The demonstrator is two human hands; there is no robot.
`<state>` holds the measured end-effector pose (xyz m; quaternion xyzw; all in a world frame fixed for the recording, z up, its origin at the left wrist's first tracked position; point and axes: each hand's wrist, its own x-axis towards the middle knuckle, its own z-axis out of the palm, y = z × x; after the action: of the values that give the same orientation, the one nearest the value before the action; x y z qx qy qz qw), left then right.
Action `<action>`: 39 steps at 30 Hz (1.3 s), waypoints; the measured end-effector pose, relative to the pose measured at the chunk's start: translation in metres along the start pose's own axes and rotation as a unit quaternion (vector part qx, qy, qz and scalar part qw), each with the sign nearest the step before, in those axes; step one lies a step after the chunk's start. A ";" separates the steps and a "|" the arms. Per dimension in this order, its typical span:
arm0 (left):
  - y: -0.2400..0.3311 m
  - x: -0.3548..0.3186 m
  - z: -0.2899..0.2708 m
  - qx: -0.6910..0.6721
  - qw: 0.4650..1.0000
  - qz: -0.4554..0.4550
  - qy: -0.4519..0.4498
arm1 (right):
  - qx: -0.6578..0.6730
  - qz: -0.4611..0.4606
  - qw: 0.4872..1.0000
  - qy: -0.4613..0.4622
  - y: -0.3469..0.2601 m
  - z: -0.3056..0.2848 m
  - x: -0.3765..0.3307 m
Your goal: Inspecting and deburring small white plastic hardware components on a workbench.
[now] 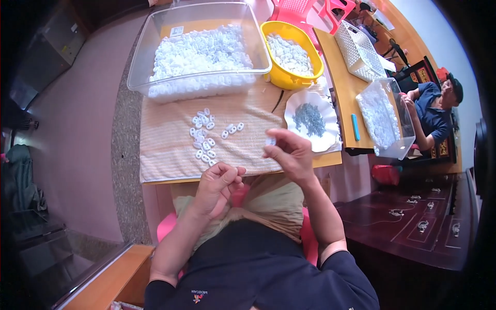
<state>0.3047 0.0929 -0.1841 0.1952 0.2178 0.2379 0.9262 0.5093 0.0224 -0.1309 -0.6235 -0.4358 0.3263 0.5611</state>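
My right hand (294, 156) is raised over the towel's right part, thumb and forefinger pinching a small white plastic piece (270, 141). My left hand (220, 187) is closed in a pinch at the table's near edge; whatever its fingertips hold is too small to make out. Just beyond it, several white oval pieces with two dark holes (205, 146) lie loose on the striped towel (165, 129). A few more sit a little to their right. Beside my right hand, a white scalloped dish (325, 137) holds a heap of small dark grey parts (309, 120).
A large clear bin (135, 67) of white pieces stands at the back, next to a yellow basin (289, 80) of similar pieces. On a side table are a white perforated basket (356, 51), a turquoise tool (355, 127) and another clear bin (408, 139), where a co-worker (436, 111) sits.
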 end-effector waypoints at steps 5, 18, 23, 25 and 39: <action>-0.006 0.002 -0.002 0.033 0.999 0.012 0.004 | -0.035 -0.047 0.996 0.068 -0.012 -0.029 0.028; -0.014 0.005 0.010 0.211 0.975 0.064 0.014 | -0.299 -0.105 0.939 0.131 -0.035 -0.109 0.185; -0.013 0.001 0.006 0.206 0.977 0.048 0.020 | -0.453 -0.144 0.872 0.119 -0.033 -0.133 0.223; -0.014 -0.001 0.006 0.187 0.981 0.043 0.016 | -0.428 -0.123 0.889 0.109 -0.044 -0.138 0.212; 0.000 -0.001 0.011 0.263 0.959 0.101 0.017 | -0.281 0.009 0.948 0.147 -0.024 -0.142 0.030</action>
<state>0.3093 0.0895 -0.1753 0.4486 0.2676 0.2676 0.8097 0.6442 -0.0098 -0.0825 -0.8008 -0.4171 0.1003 0.4180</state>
